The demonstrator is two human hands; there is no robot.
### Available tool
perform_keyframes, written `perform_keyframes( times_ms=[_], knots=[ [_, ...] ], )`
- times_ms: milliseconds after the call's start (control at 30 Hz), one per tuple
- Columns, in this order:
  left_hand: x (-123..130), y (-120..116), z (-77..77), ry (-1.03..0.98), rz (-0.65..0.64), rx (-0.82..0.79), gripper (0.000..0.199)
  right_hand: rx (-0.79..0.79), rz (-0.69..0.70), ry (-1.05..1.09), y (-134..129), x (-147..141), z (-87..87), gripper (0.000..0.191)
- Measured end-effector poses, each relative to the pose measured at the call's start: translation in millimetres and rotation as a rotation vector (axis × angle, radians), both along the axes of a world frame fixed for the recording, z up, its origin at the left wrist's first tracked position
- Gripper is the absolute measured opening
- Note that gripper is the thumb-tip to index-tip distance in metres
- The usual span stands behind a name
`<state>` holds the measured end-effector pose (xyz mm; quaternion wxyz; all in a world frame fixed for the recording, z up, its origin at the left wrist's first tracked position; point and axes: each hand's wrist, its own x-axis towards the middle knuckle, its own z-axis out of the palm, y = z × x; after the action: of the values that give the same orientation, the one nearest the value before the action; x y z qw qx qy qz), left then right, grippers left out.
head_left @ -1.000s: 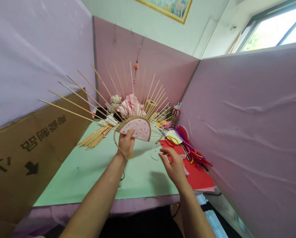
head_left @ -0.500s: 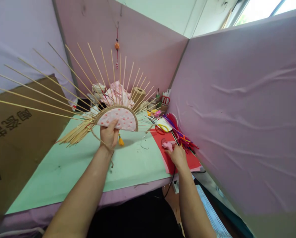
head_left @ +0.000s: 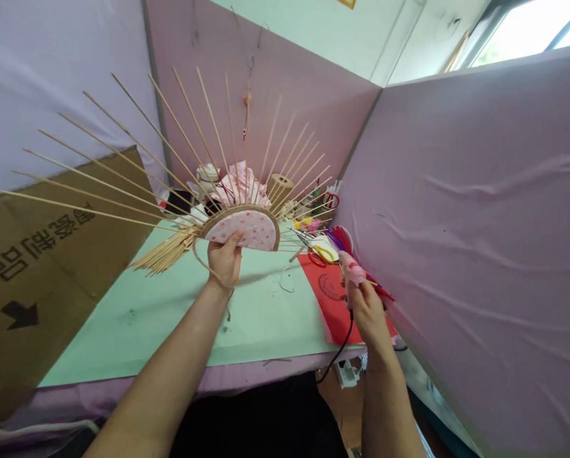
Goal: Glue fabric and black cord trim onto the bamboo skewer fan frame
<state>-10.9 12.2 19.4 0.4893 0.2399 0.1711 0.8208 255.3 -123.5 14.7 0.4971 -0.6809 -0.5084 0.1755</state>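
Observation:
My left hand [head_left: 224, 259] grips the lower edge of a half-round fan frame [head_left: 247, 228], thumb on its pink spotted fabric face. Thin wooden sticks spread outward from its curved, cord-wrapped rim. A length of twine [head_left: 203, 262] hangs from the frame's left end and crosses my wrist. In my right hand [head_left: 367, 305] is a pink glue gun [head_left: 352, 275], its nozzle pointing up, with a black cord running down. My right fingers are closed round its handle, above red paper [head_left: 324, 289].
A bundle of sticks [head_left: 168, 251] lies left of the fan frame. Scissors [head_left: 320, 256] and coloured pipe cleaners [head_left: 340, 238] lie at the right. A cardboard sheet [head_left: 75, 254] leans at the left. Pink cloth [head_left: 242, 181] and a twine roll [head_left: 280, 186] stand behind. Pink partitions enclose the green-topped table [head_left: 266, 324].
The glue gun has been lifted off the red paper by my right hand and turned nozzle up. The view has shifted, and the fan frame stays in my left hand.

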Motion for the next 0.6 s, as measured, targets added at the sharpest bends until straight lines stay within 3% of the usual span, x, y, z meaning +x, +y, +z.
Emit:
perform_keyframes(
  times_ms=[100,200,367,467,600],
  knots=[
    [2.8,-1.0,0.0,0.026,0.012,0.018,0.046,0.141,0.07,0.582,-5.7,-27.5,17.9,0.037],
    [6.4,-1.0,-4.0,0.102,0.083,-0.023,0.044,0.184,0.243,0.825,-7.1,-67.4,25.3,0.028],
    [9.6,-5.8,-9.3,0.279,0.132,-0.057,0.035,0.128,0.476,0.687,-6.1,-125.9,23.7,0.029],
    [9.1,-13.0,-6.3,0.363,0.143,-0.089,0.032,0.131,0.595,0.48,-2.3,-145.7,24.4,0.036],
    [6.9,-21.6,0.9,0.381,0.132,-0.137,0.026,0.141,0.655,0.333,4.9,-162.3,23.0,0.038]
  ],
)
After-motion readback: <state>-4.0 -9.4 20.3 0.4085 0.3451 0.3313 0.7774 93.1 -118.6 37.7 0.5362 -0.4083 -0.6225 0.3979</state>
